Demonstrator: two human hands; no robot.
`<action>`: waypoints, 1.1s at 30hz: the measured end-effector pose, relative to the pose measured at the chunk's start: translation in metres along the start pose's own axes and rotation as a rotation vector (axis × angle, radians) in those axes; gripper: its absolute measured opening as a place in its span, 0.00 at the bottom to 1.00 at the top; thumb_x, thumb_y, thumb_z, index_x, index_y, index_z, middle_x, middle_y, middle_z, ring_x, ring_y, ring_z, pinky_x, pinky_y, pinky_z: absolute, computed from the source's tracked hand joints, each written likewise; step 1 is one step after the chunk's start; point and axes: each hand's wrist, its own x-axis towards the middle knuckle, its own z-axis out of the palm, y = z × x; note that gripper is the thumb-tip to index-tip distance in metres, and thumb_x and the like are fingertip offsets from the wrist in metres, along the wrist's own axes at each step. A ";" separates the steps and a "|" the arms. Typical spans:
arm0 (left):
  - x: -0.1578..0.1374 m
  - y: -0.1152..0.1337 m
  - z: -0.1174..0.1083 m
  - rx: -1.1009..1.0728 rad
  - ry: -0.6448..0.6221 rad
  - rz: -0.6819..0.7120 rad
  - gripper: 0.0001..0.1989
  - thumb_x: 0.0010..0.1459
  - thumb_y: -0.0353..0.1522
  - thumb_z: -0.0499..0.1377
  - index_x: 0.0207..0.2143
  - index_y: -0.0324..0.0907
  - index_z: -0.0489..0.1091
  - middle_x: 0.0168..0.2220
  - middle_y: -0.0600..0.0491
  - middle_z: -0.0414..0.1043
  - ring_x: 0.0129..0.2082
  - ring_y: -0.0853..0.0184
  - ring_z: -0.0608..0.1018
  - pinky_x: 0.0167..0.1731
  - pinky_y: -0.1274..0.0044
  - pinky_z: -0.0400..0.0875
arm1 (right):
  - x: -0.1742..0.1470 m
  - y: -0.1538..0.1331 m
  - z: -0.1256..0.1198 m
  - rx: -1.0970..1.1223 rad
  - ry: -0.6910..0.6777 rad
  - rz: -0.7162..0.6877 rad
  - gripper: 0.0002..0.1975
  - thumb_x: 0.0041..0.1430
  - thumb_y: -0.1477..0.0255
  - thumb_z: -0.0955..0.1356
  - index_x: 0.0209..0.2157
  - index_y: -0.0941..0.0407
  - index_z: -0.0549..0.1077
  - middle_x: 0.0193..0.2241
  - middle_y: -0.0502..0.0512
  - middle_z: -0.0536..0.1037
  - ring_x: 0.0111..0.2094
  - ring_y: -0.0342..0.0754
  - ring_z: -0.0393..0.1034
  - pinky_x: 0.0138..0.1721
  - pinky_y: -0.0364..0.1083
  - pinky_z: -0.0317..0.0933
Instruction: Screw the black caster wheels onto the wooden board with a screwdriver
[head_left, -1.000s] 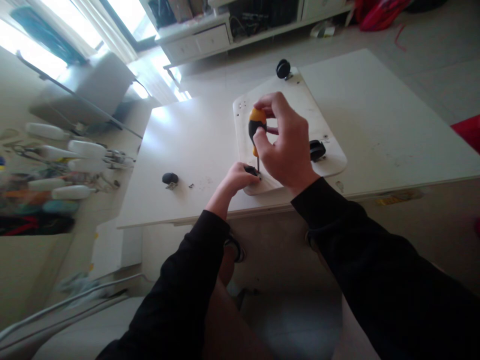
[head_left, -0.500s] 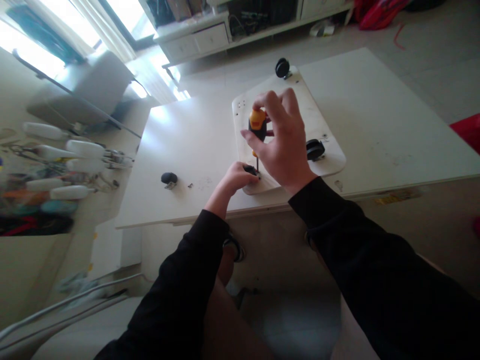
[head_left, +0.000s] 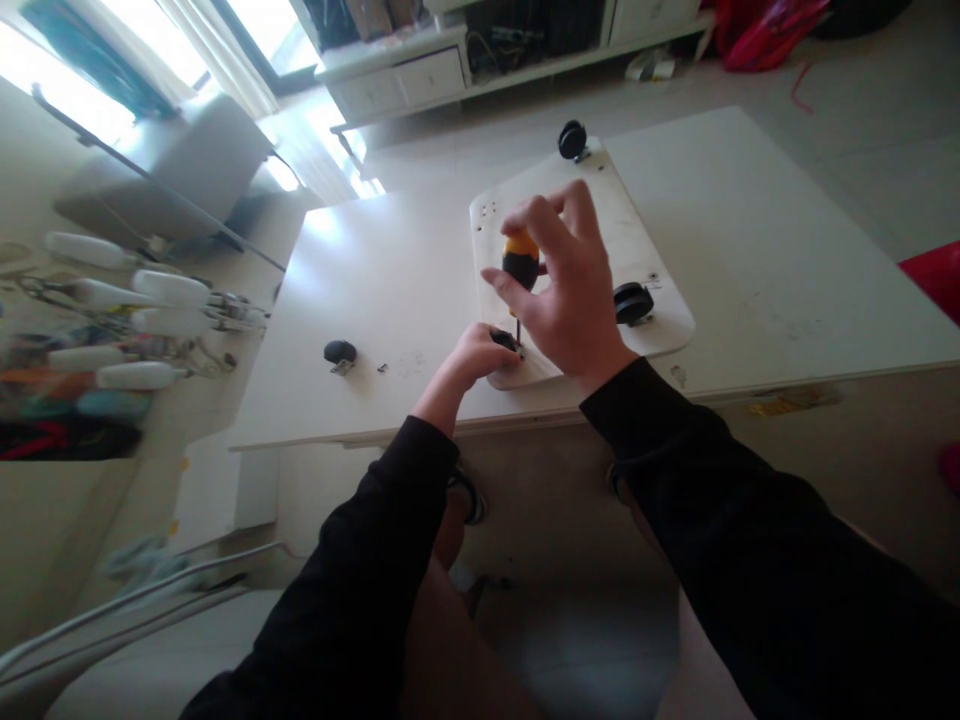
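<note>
Head view: the right hand (head_left: pixel 574 285) curls, partly open, around the handle of a yellow-and-black screwdriver (head_left: pixel 520 264), its shaft pointing down at a black caster (head_left: pixel 503 340). The left hand (head_left: pixel 478 354) closes narrowly on that caster, at the near corner of a white board (head_left: pixel 619 220) lying on the table (head_left: pixel 405 270).

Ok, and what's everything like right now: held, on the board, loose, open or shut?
Right hand: closed around the screwdriver handle
Left hand: gripping the near wheel
Screwdriver: nearly upright, tip down at the near wheel
Near wheel: held, partly hidden
Right wheel: on the board
Far wheel: on the board
Loose wheel: off the board, on the table
Board: lying flat
Cabinet drawer: shut
</note>
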 end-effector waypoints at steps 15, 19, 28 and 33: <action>-0.004 0.003 -0.003 0.037 -0.057 0.001 0.08 0.44 0.24 0.70 0.30 0.37 0.79 0.28 0.51 0.78 0.32 0.65 0.76 0.39 0.72 0.74 | 0.001 0.003 0.003 0.014 0.062 0.048 0.13 0.65 0.65 0.72 0.48 0.44 0.67 0.46 0.54 0.75 0.44 0.51 0.73 0.45 0.51 0.77; -0.005 0.005 -0.002 0.013 0.001 0.010 0.14 0.39 0.21 0.71 0.31 0.37 0.79 0.27 0.52 0.78 0.36 0.62 0.79 0.42 0.72 0.75 | 0.001 0.002 0.002 0.016 0.041 0.038 0.11 0.68 0.68 0.68 0.49 0.45 0.65 0.46 0.54 0.76 0.45 0.50 0.74 0.47 0.51 0.77; -0.004 0.004 0.000 -0.002 0.008 0.003 0.13 0.39 0.19 0.70 0.30 0.37 0.78 0.29 0.51 0.79 0.37 0.62 0.79 0.43 0.73 0.75 | 0.000 0.000 0.002 0.029 0.056 0.062 0.12 0.67 0.67 0.68 0.50 0.45 0.67 0.47 0.56 0.75 0.47 0.54 0.74 0.50 0.56 0.76; -0.005 0.005 -0.001 0.005 -0.016 0.006 0.11 0.41 0.20 0.70 0.31 0.36 0.79 0.27 0.52 0.77 0.34 0.65 0.77 0.41 0.73 0.74 | 0.001 -0.002 0.001 -0.011 0.045 0.062 0.14 0.66 0.66 0.69 0.51 0.43 0.67 0.47 0.56 0.76 0.48 0.54 0.73 0.47 0.54 0.77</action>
